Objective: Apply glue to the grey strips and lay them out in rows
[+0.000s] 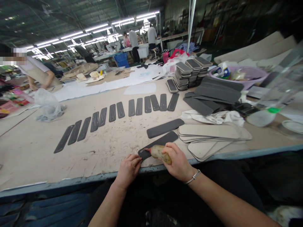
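Note:
My right hand [178, 160] is wrapped round a yellowish squeeze bottle [158, 152] with a red nozzle. The nozzle's tip is at the near left end of a dark grey rounded strip [163, 142] lying on the table. With its fingers pinched, my left hand [129, 168] holds that same end of the strip. A second dark strip [165, 128] lies just beyond it. Farther off, a curved row of smaller dark strips [102, 117] is laid out, with shiny lines along their edges.
Beige strips [209, 131] lie piled on the right, beside a white cloth [213, 117]. Behind them are dark sheets [216, 90], stacks of dark pieces [184, 75] and a purple basin [251, 83]. A clear plastic bag [48, 105] sits left; a co-worker [39, 72] stands beyond.

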Demonstrator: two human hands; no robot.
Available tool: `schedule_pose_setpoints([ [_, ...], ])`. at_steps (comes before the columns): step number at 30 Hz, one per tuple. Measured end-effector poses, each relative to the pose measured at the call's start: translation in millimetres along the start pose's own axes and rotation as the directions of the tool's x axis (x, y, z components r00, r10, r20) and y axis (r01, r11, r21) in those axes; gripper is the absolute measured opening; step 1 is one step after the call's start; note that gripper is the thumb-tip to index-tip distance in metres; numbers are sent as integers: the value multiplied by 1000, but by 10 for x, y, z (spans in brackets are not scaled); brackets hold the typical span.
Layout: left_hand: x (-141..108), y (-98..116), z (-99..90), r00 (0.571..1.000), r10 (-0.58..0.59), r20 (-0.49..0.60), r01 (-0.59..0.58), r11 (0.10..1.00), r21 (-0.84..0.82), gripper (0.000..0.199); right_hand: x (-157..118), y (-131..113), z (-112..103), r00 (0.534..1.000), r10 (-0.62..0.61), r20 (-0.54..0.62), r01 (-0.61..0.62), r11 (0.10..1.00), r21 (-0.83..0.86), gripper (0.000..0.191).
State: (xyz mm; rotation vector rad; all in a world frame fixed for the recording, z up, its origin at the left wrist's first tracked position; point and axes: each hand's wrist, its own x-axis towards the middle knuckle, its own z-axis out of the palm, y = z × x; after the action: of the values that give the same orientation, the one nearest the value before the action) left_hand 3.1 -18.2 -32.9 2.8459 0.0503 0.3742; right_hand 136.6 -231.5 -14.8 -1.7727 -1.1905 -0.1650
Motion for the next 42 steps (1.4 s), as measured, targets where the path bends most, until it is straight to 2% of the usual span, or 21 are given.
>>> schedule_pose_setpoints([
  [6,3,-46,22,1000,14,-4,-14,1000,-7,20,-63,172,-255,991,77,-110,-92,986,-138,32],
  [13,17,-72,20,999,50,-15,-49,999,9,18,-82,351,-515,960,150,-237,-215,937,-276,25],
  [17,25,-59,18,998,47,-33,-47,999,19,18,-70,411,-608,940,175,-292,-269,907,-324,25],
  [23,21,-55,14,1000,22,-3,-22,1000,9,19,-56,423,-662,916,192,-351,-327,865,-381,27],
  [26,24,-44,7,1000,9,6,-9,1000,0,19,-45,375,-637,919,158,-360,-296,881,-368,28],
  [30,32,-10,-18,1000,-7,12,7,1000,-26,20,-3,224,-495,937,99,-335,-188,951,-244,27],
  [36,34,13,-19,999,-36,13,36,999,-29,19,74,-30,-127,985,74,-156,-83,995,-52,29],
  [42,51,7,-23,1000,-23,20,24,998,-63,22,103,-94,60,993,109,-55,-109,994,-8,30],
])
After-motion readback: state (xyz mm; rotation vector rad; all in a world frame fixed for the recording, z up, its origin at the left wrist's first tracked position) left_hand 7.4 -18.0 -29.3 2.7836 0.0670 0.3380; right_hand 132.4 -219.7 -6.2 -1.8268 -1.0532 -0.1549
